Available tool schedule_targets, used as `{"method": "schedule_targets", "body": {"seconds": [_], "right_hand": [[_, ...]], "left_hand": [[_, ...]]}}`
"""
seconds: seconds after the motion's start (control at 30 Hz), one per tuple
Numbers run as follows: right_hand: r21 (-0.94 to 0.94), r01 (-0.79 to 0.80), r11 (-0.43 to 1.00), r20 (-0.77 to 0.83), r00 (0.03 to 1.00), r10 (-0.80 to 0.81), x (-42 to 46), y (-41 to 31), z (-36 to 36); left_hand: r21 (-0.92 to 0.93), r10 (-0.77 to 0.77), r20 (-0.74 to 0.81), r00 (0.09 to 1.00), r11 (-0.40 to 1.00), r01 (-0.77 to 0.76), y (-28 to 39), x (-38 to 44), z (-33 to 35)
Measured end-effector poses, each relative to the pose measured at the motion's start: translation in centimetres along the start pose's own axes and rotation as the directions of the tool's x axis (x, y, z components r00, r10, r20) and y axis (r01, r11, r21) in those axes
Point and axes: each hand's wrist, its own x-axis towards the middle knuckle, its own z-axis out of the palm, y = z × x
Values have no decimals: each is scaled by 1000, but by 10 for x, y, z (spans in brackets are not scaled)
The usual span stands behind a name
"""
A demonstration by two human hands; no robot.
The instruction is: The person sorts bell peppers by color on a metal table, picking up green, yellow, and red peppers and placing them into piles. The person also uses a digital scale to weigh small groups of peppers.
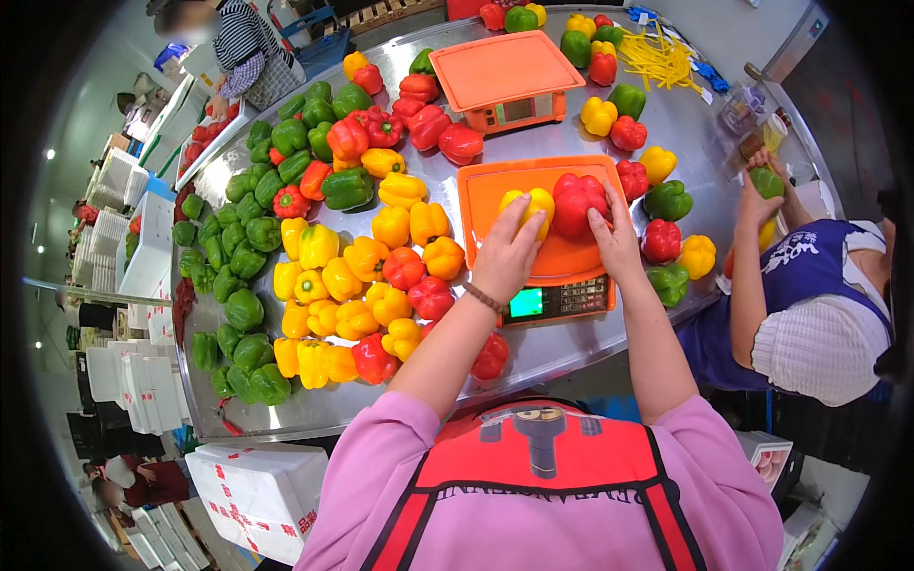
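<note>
Over the orange pan (pixel 493 193) of a digital kitchen-style scale (pixel 557 300), my left hand (pixel 508 250) rests its fingers on a yellow bell pepper (pixel 537 207). My right hand (pixel 615 232) curves around the right side of a red bell pepper (pixel 577 203). The two peppers sit side by side, and whether they bear on the pan or are lifted cannot be told. The scale's display glows green near my left wrist. Yellow bell peppers (pixel 339 278) lie in rows to the left, with green bell peppers (pixel 246 314) beyond them.
A second orange scale (pixel 507 68) stands behind the first. Mixed peppers (pixel 660 241) line the steel table (pixel 421 400) at right, near a co-worker (pixel 807 300) holding a green pepper (pixel 766 183). Yellow ties (pixel 660 57) lie at the back. A foam box (pixel 257 492) stands below the table's left edge.
</note>
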Motion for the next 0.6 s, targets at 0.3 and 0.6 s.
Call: {"method": "schedule_targets", "body": {"seconds": [0.3,0.6], "right_hand": [[-4,30,1000,-205,978,-31,-67,-8,-13],[-134,129,982,523,851,-40,-164,-9,38]], "left_hand": [[88,-226,-235,945,964,252,-17,-76,-69],[198,-463,-523,715,751,631,-35,-191,-161]]}}
